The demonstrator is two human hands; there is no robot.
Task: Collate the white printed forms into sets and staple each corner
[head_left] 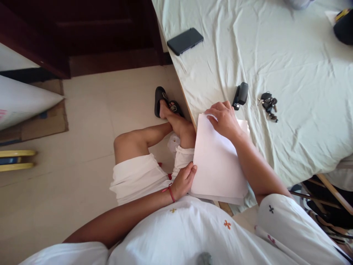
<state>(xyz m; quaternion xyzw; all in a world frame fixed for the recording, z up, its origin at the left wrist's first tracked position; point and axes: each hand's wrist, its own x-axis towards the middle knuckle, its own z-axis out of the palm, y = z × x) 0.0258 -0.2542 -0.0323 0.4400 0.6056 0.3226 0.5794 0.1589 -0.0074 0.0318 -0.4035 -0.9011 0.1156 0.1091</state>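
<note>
A stack of white paper sheets (217, 165) lies tilted at the table's near edge, partly overhanging it toward my lap. My left hand (184, 181) is closed on the stack's left edge, thumb on top. At the far edge, my right hand (224, 119) has its thumb on the top sheet and its fingers bent over the rim, gripping the paper. Some sheet edges stick out unevenly on the right side. Just beyond my right hand stands a black stapler (241, 95). A bunch of keys (268, 106) lies to the right of it.
A pale green cloth (303, 73) with wrinkles covers the table. A black phone (185, 40) lies near its left edge, and a dark object (344, 27) sits at the far right. A white sack (24, 103) rests on cardboard on the tiled floor (88, 110).
</note>
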